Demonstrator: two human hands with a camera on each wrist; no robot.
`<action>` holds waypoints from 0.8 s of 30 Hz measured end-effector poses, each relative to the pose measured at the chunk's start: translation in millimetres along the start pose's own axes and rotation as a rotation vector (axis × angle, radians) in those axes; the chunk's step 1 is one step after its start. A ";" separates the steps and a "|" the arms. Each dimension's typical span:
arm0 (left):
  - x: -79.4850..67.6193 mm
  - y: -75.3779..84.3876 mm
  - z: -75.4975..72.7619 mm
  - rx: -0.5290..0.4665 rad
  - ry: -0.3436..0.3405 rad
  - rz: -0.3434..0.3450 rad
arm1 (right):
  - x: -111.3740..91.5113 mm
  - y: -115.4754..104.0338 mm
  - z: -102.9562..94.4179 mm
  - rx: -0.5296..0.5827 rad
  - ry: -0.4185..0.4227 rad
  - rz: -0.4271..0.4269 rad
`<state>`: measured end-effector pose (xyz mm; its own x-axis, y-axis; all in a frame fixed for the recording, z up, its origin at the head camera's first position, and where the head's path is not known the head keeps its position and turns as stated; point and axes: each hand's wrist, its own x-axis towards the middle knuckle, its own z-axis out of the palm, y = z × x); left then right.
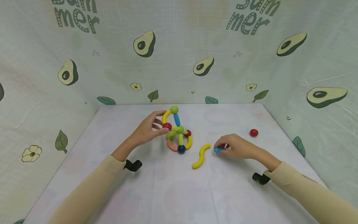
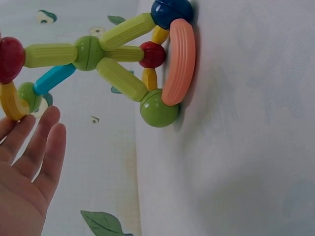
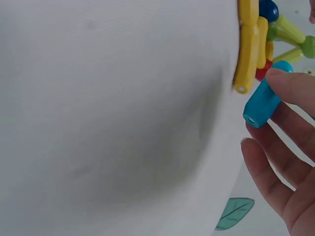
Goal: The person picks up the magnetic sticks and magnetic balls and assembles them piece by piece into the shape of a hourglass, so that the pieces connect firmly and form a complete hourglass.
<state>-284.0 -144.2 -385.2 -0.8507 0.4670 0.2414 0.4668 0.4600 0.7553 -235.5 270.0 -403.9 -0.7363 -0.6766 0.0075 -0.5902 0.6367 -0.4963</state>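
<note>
A magnetic ball-and-rod figure [image 1: 180, 139] stands on the table, with a ring of curved rods as its base. At its upper left, my left hand [image 1: 148, 129] holds it by the red ball [image 1: 167, 126] and the yellow curved rod [image 2: 14, 103]; the thumb lies on the ball in the head view and is hidden in the left wrist view. To the right, my right hand [image 1: 237, 146] pinches a short blue rod [image 3: 266, 101] between thumb and fingers, low over the table. Two yellow curved rods [image 1: 198, 163] lie end to end between the figure and this hand.
A loose red ball [image 1: 254, 133] lies on the table [image 1: 179, 196] beyond the right hand. Printed cloth walls [image 1: 173, 71] rise at the back and both sides. Each wrist carries a black camera mount [image 1: 133, 165].
</note>
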 end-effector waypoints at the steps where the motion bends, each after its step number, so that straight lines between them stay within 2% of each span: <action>1: 0.0 -0.1 -0.1 0.000 0.002 -0.003 | 4.0 -2.7 -1.6 0.006 0.021 0.001; 12: -0.6 -0.8 -0.6 -0.001 0.009 -0.019 | 61.3 -41.8 -10.9 0.118 0.288 -0.036; 24: -1.3 -2.9 -1.2 -0.003 0.003 -0.039 | 117.1 -66.8 -1.4 0.234 0.430 -0.006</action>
<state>-284.5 -147.0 -387.0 -0.8687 0.4470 0.2136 0.4329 0.4751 0.7661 -282.8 148.8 -368.6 -0.8322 -0.4345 0.3445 -0.5409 0.4997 -0.6766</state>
